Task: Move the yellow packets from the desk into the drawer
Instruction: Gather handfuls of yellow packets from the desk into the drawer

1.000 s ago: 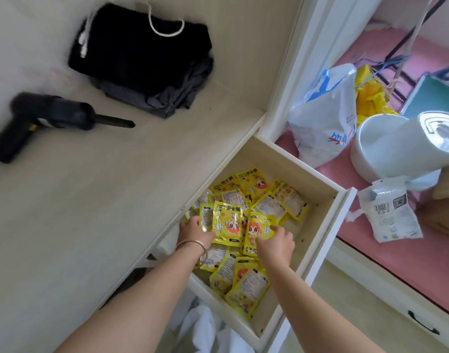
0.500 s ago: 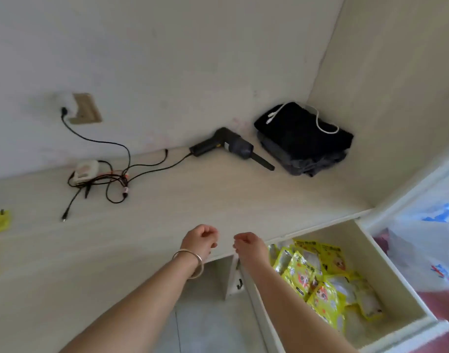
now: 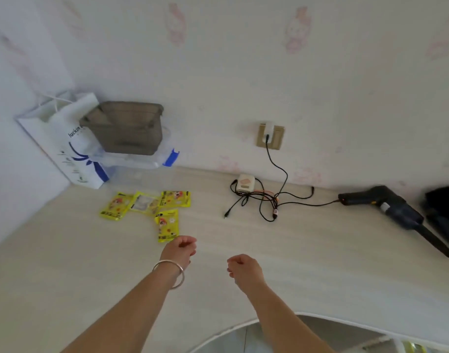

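Head view: four yellow packets (image 3: 152, 210) lie flat on the pale wooden desk (image 3: 320, 263), toward its back left corner, three in a loose row and the fourth just in front of them, pointing toward the near edge. The left hand (image 3: 180, 248), a silver bangle (image 3: 170, 272) on its wrist, hovers just beside the near end of that fourth packet, fingers loosely curled and holding nothing. The right hand (image 3: 243, 270) hangs over the bare middle of the desk, apart from the packets, its fingers likewise curled and empty. The drawer shows only as a blurred sliver beyond the near edge, at the lower right, with a glimpse of yellow in it. Behind the packets, in the back left corner, a white paper bag (image 3: 65, 143) with blue print leans beside a smoky grey plastic bin (image 3: 126, 128) stacked on a clear container (image 3: 139, 161). Along the back edge, a black cable (image 3: 274, 200) runs tangled from a wall socket (image 3: 270, 136) past a small white adapter (image 3: 246, 183). Toward the right edge lie a black handheld vacuum (image 3: 396, 212) and a dark folded cloth (image 3: 445, 207).
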{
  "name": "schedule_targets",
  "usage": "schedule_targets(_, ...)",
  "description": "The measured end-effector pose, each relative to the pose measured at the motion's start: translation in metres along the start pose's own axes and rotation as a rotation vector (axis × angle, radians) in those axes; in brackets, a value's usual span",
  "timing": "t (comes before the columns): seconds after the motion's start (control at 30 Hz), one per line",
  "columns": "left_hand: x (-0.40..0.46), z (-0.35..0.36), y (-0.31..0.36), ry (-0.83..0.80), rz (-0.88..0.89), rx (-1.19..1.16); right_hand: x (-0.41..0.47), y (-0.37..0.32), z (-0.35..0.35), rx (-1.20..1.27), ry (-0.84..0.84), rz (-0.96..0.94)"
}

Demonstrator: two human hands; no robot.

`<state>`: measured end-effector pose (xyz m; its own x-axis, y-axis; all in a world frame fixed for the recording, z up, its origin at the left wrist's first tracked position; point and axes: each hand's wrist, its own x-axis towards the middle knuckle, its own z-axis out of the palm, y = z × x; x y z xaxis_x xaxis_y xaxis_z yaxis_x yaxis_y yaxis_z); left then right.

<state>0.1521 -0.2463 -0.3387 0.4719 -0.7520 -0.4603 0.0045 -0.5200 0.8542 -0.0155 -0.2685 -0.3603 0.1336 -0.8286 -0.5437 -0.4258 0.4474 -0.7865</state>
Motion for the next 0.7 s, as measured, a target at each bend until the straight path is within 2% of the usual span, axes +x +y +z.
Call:
schedule_targets(0.13, 0.025, -0.061, -0.014, 0.068, -0.048, -0.032, 0.012, -0.028, 0.058, -0.073, -0.045, -0.005)
schedule_targets(0.3, 0.059, -0.098, -0.028, 0.109, -0.117, -0.078, 0.045, -0.062, 0.104, -0.181, -0.104, -0.047)
schedule_targets(0.5, 0.104, -0.109, -0.034, 0.116, -0.225, -0.029, 0.098, -0.08, 0.138, -0.34, -0.179, -0.051)
schedule_targets(0.7, 0.145, -0.083, -0.029, 0.244, -0.297, 0.01, 0.146, -0.096, 0.151, -0.465, -0.152, -0.057)
